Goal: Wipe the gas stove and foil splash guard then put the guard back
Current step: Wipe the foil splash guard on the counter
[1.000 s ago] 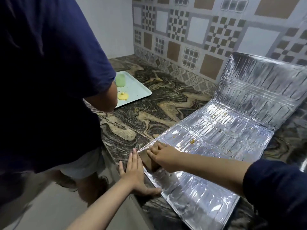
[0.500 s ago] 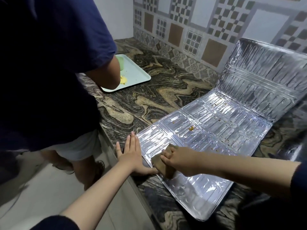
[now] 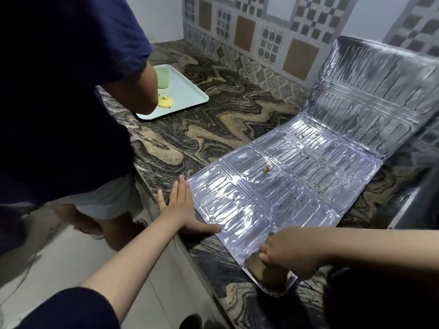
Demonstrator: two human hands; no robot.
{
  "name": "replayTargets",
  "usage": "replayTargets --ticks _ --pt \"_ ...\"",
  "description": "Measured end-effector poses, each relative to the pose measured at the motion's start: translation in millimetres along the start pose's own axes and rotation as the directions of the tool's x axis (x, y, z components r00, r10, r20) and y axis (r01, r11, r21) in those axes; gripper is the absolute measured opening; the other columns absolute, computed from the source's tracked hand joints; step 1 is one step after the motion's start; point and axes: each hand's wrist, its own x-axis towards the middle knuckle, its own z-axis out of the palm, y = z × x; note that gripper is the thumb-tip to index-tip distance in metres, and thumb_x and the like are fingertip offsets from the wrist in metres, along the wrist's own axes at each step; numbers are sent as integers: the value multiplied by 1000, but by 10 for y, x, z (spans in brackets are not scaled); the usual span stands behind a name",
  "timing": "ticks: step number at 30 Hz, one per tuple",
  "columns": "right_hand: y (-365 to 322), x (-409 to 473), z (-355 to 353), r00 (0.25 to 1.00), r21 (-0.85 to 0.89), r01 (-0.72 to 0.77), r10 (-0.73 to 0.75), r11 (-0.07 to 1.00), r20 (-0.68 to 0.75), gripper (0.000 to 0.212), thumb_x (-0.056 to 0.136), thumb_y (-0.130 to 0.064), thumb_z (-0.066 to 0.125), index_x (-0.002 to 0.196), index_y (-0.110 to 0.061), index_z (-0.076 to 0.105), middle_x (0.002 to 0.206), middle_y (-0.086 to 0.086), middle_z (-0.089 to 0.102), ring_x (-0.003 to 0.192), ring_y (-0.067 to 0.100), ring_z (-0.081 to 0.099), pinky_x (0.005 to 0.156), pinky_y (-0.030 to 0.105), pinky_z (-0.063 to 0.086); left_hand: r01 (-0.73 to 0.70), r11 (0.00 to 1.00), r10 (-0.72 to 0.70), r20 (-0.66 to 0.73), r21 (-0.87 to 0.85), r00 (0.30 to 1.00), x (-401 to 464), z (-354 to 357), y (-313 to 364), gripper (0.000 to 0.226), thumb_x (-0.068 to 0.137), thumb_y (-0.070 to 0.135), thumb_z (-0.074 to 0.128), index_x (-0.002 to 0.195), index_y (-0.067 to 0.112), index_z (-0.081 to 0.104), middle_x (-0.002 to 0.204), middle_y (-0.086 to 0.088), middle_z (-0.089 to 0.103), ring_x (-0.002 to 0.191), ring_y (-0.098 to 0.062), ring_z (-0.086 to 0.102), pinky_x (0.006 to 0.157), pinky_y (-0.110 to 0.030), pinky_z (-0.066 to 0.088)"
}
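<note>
The foil splash guard (image 3: 297,172) lies flat on the marbled counter, its far panel folded up against the tiled wall. Small yellow-brown food specks dot its middle. My left hand (image 3: 183,207) rests flat with fingers spread at the guard's near-left edge, thumb on the foil. My right hand (image 3: 289,255) presses a brown cloth (image 3: 266,274) onto the guard's near corner by the counter edge. The cloth is mostly hidden under my fingers. The gas stove shows only as a dark edge (image 3: 418,200) at the far right.
Another person in a dark blue shirt (image 3: 59,91) stands at the left, close against the counter. A pale green tray (image 3: 183,96) with a green cup and a yellow blob sits at the back left. The counter edge (image 3: 190,255) runs diagonally below my hands.
My right hand has dragged the cloth along the foil toward me, from the guard's left edge to its near corner. The left hand has stayed flat at the edge.
</note>
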Motion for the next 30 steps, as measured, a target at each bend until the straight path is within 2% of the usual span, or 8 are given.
replayTargets --ticks 7,9,12,17,23,25,27,30 --pt "28 -185 -136 972 278 -32 -34 960 232 21 78 -7 65 99 -6 68 94 18 69 77 32 56 63 26 34 -1 1000 1 8 -16 1000 -10 11 0 162 31 102 42 140 10 -35 141 -3 -50 137 -21 -38 108 -61 -21" --pt "120 -204 -210 973 409 -110 15 906 230 26 77 -2 64 101 -9 70 91 14 70 80 26 64 65 22 36 1 1000 -1 9 -3 1000 -20 -1 -27 161 33 102 43 140 10 -34 142 -3 -50 138 -21 -36 108 -61 -20" --pt "331 -212 -385 981 490 -189 146 851 126 18 80 -10 64 97 -11 70 68 1 58 55 4 52 63 25 43 6 1000 -6 -5 5 1000 -66 2 -165 162 33 101 45 142 10 -32 144 -2 -48 139 -20 -35 108 -61 -21" --pt "689 -43 -856 921 502 -228 352 834 -165 20 80 -8 60 97 -14 69 83 3 67 74 17 55 64 26 42 67 997 -68 30 44 997 -204 -19 -519 164 32 98 51 143 10 -31 145 -2 -46 138 -18 -36 107 -60 -22" --pt "808 643 -1222 653 484 -240 509 841 -561 37 82 -14 56 118 -16 61 106 10 69 97 32 64 72 35 53 83 993 -87 50 78 995 -323 -25 -613 155 50 86 62 141 3 -32 147 -10 -44 139 -25 -35 105 -60 -22" --pt "769 934 -1191 669 406 -277 478 871 -569 60 83 -8 55 140 -21 44 124 9 62 111 31 59 81 36 52 19 998 -20 20 52 1000 -335 16 -548 150 55 84 61 142 4 -31 146 -11 -44 138 -25 -36 106 -61 -21" --pt "680 1217 -1097 772 254 -316 404 914 -491 73 84 -6 57 149 -17 27 142 11 46 128 31 47 96 42 45 -38 999 38 -23 1 999 -349 65 -430 149 53 87 58 144 6 -29 147 -10 -43 138 -24 -37 108 -60 -21" --pt "603 1460 -935 817 151 -378 405 914 -410 71 91 -13 49 152 -10 12 158 13 18 144 34 21 114 44 23 -93 996 92 -82 -14 992 -300 153 -230 155 45 92 55 145 4 -26 148 -14 -40 138 -29 -35 109 -56 -21"
